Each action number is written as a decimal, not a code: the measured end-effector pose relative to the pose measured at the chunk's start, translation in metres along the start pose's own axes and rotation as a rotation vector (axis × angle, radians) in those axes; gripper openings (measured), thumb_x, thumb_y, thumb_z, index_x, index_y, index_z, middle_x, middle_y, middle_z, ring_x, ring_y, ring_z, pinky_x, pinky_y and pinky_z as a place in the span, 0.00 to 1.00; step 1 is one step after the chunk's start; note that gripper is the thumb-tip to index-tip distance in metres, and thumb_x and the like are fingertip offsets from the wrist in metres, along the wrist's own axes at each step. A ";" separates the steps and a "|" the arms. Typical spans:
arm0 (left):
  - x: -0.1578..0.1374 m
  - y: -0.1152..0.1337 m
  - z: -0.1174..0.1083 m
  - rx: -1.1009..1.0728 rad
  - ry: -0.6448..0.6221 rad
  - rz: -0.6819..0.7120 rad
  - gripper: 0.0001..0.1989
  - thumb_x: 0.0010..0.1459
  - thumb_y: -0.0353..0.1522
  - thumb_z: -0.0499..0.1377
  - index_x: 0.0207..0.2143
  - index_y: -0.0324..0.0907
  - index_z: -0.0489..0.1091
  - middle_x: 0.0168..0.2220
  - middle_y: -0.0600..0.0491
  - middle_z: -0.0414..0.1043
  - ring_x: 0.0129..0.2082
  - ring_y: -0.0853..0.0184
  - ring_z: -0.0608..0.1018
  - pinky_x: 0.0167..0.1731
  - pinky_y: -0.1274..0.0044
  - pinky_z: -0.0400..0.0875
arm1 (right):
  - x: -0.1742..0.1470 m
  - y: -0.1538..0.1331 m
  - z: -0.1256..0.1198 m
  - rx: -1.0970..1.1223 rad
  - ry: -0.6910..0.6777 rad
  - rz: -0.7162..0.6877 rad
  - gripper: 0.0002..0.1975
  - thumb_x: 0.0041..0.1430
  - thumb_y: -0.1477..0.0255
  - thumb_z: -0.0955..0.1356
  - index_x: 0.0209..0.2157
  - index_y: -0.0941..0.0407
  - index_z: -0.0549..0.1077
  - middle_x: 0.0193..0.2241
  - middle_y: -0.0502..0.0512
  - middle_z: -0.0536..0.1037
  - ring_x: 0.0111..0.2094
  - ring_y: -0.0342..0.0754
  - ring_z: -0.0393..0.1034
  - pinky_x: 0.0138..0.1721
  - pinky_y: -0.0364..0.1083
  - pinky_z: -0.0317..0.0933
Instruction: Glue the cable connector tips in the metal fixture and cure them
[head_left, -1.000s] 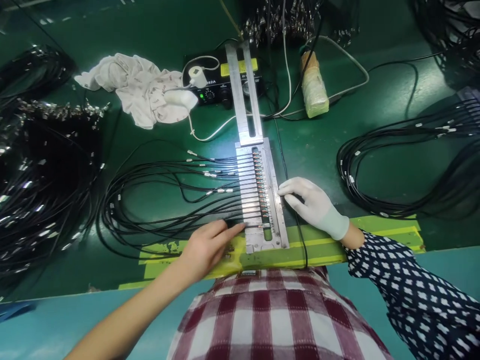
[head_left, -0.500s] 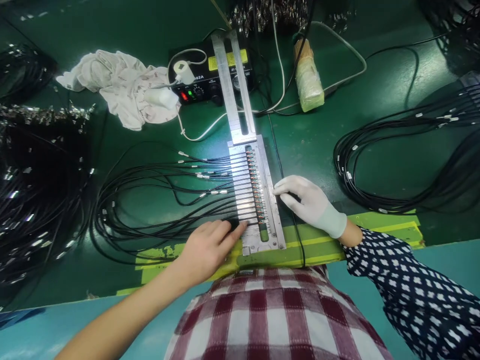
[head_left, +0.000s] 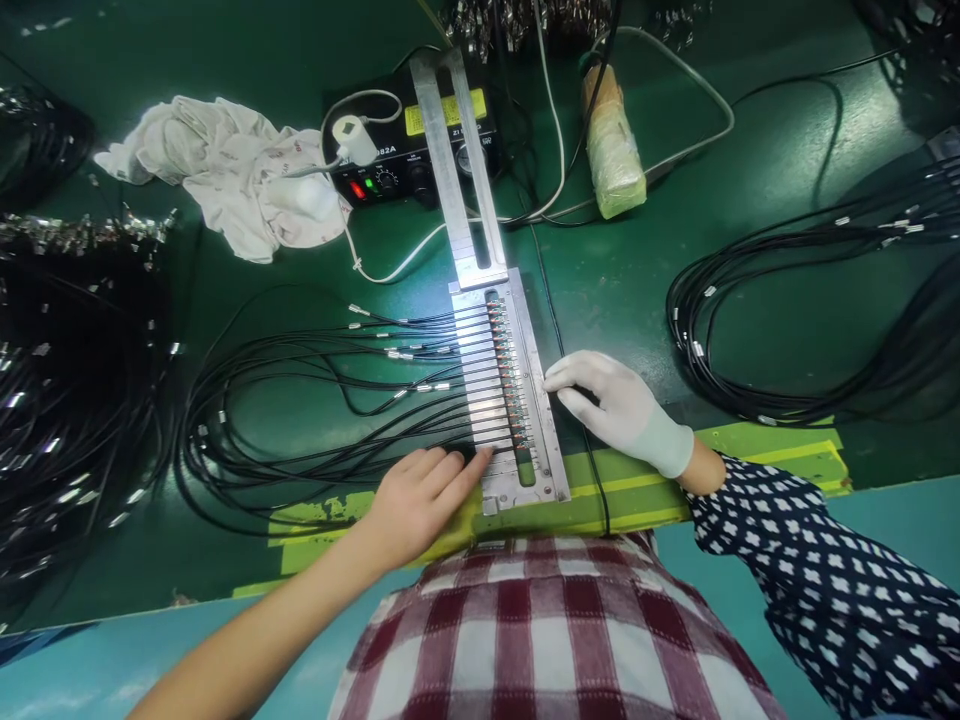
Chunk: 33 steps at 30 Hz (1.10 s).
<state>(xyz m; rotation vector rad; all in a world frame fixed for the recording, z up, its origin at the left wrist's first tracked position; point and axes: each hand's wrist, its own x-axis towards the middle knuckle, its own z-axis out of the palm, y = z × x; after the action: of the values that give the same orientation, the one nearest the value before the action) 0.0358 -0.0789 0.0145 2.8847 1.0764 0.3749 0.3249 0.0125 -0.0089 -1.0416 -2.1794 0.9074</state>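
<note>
A narrow metal fixture [head_left: 545,420] lies on the bench, holding a row of black cables [head_left: 420,352] side by side. Their stripped ends with small metal connectors [head_left: 514,385] line the slot. My bare left hand [head_left: 427,500] is at the fixture's lower left edge, its fingers closed around the lowest black cable and one fingertip on the metal; part of the grip is hidden. At the right edge, my white-gloved right hand [head_left: 626,410] rests its fingertips against the fixture. Its thumb stands apart from the fingers, and I see nothing held between them.
Behind the fixture, a slotted metal bar [head_left: 444,150] leans over a black control box [head_left: 386,170]. White crumpled cloth [head_left: 225,180] lies left of it, a plastic-wrapped block [head_left: 616,165] right. Coiled cables [head_left: 694,350] lie to the right; dark cable bundles [head_left: 75,400] fill the left.
The view shifts slightly, moving the background left in the picture. Both hands keep nearly the same places at the fixture, and the cables stay in their row.
</note>
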 end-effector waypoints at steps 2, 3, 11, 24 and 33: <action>-0.006 -0.003 0.008 -0.085 0.016 -0.033 0.18 0.65 0.23 0.49 0.55 0.35 0.65 0.34 0.49 0.72 0.31 0.67 0.69 0.32 0.74 0.65 | 0.000 0.000 0.000 0.000 0.000 0.005 0.10 0.67 0.76 0.63 0.42 0.51 0.75 0.44 0.51 0.77 0.46 0.51 0.71 0.50 0.54 0.64; -0.009 -0.003 0.011 -0.111 0.031 -0.060 0.18 0.64 0.24 0.49 0.55 0.36 0.66 0.36 0.48 0.72 0.33 0.66 0.70 0.33 0.74 0.65 | 0.000 -0.001 -0.001 0.000 0.000 0.007 0.10 0.67 0.76 0.63 0.42 0.51 0.75 0.43 0.51 0.77 0.46 0.51 0.71 0.50 0.54 0.64; -0.017 0.010 0.009 -0.031 -0.053 -0.239 0.23 0.64 0.23 0.49 0.60 0.43 0.65 0.33 0.51 0.69 0.33 0.65 0.66 0.33 0.72 0.56 | 0.002 -0.002 0.000 0.003 0.015 0.006 0.10 0.66 0.75 0.63 0.41 0.51 0.75 0.43 0.50 0.78 0.46 0.51 0.72 0.50 0.53 0.65; -0.102 0.005 -0.032 -0.331 -0.222 -0.537 0.04 0.67 0.29 0.53 0.41 0.42 0.67 0.38 0.51 0.71 0.38 0.65 0.70 0.39 0.73 0.64 | -0.001 0.001 0.000 -0.057 0.020 -0.018 0.09 0.67 0.75 0.63 0.41 0.51 0.74 0.44 0.51 0.77 0.47 0.51 0.71 0.51 0.54 0.65; -0.103 -0.011 -0.074 -0.463 0.302 -0.725 0.06 0.62 0.27 0.58 0.42 0.44 0.68 0.40 0.52 0.68 0.42 0.67 0.72 0.40 0.76 0.69 | -0.001 0.001 0.002 -0.035 0.050 -0.039 0.09 0.66 0.77 0.64 0.41 0.52 0.74 0.43 0.52 0.77 0.46 0.51 0.71 0.51 0.54 0.65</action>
<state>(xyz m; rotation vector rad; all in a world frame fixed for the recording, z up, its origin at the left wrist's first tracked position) -0.0643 -0.1409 0.0636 1.9149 1.6977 0.8710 0.3245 0.0116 -0.0107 -1.0244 -2.1738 0.8194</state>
